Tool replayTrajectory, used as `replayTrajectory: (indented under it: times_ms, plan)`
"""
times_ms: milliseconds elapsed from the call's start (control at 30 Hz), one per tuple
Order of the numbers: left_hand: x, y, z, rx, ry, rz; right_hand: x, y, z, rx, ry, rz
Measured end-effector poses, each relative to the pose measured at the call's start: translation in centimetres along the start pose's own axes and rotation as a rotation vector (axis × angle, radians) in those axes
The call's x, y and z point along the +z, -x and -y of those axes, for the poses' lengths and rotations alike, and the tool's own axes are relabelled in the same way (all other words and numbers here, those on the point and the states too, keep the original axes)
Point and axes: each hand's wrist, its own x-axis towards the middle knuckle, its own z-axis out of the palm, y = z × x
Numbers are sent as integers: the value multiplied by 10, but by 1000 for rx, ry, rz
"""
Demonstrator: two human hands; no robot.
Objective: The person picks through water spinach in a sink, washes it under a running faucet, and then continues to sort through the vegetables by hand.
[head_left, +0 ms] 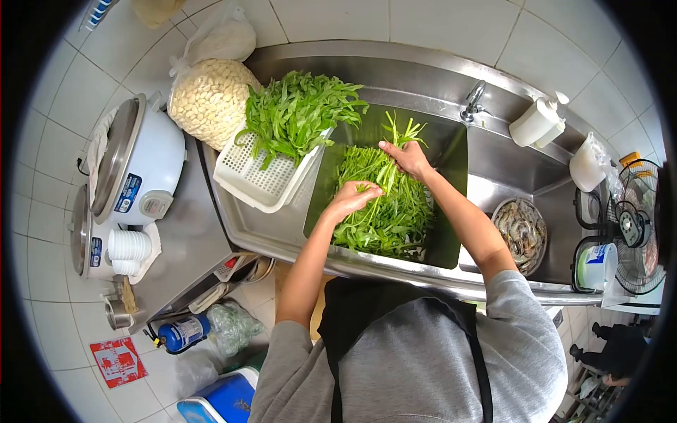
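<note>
Over the left sink basin (457, 211), both of my hands are closed on a bunch of long-stemmed leafy greens that look like water spinach (384, 169). My right hand (407, 156) grips the stems near their cut ends, which stick up past the fingers. Lower and to the left, my left hand (352, 199) pinches part of the same bunch, fingers bent around it. Beneath my hands, a large heap of water spinach (388, 229) fills much of the basin. To the left, a white perforated basket (257, 180) carries more loose leaves (300, 113), piled toward its far side.
Right of the basin are a faucet (474, 102), a white pump bottle (536, 123) and a bowl of what looks like shrimp (520, 236). A bag of pale peeled cloves or nuts (211, 102) and a rice cooker (148, 166) stand left. A person (620, 349) is far right.
</note>
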Motion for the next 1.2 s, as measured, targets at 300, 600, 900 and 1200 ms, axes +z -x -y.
replayTrajectory:
  times_ms: [300, 600, 900, 1200]
  plan:
    - [4, -2, 1, 4, 414, -46, 9, 2, -6, -34, -4, -17]
    - [2, -8, 23, -71, 212, -71, 14, 5, -13, -75, 217, -97]
    - [-12, -15, 60, 13, 428, -561, 7, -29, -30, 184, -508, -209]
    - [18, -6, -6, 152, -574, -350, 10, -42, -33, 369, -655, -191]
